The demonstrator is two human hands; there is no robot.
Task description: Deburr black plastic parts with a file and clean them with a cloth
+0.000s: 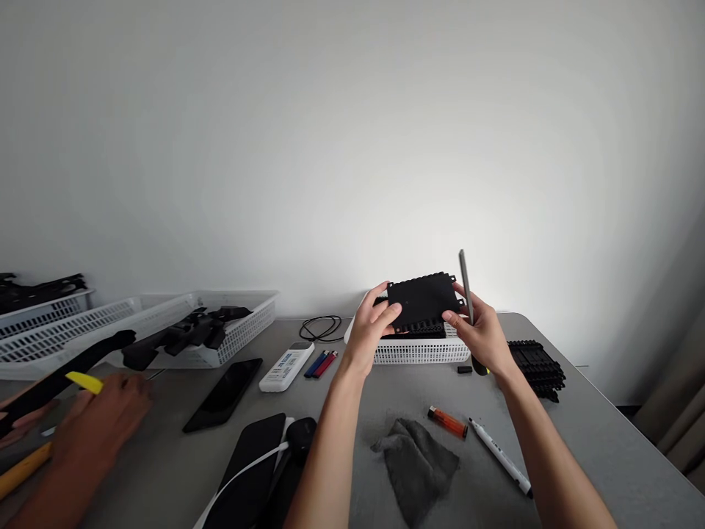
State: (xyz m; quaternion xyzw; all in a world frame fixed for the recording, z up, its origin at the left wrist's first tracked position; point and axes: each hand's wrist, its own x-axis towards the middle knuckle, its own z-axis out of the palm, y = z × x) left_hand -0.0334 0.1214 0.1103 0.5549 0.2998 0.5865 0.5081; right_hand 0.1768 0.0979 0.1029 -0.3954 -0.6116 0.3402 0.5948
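My left hand grips the left edge of a flat black plastic part with ribbed edges and small corner tabs, thumb on its face. At the part's right edge, my right hand pinches it. The same hand also holds a long, narrow grey metal tool pointing upward; its dark handle with a yellow bit shows below the palm. Whether the tool is a file or a blade, I cannot tell. Behind and below the part stands a white basket holding more black ribbed parts.
More black ribbed parts lie at right. In front are a grey cloth, an orange lighter and a white marker. Leftward are a phone, a white box, baskets and a co-worker's hand with a yellow-handled tool.
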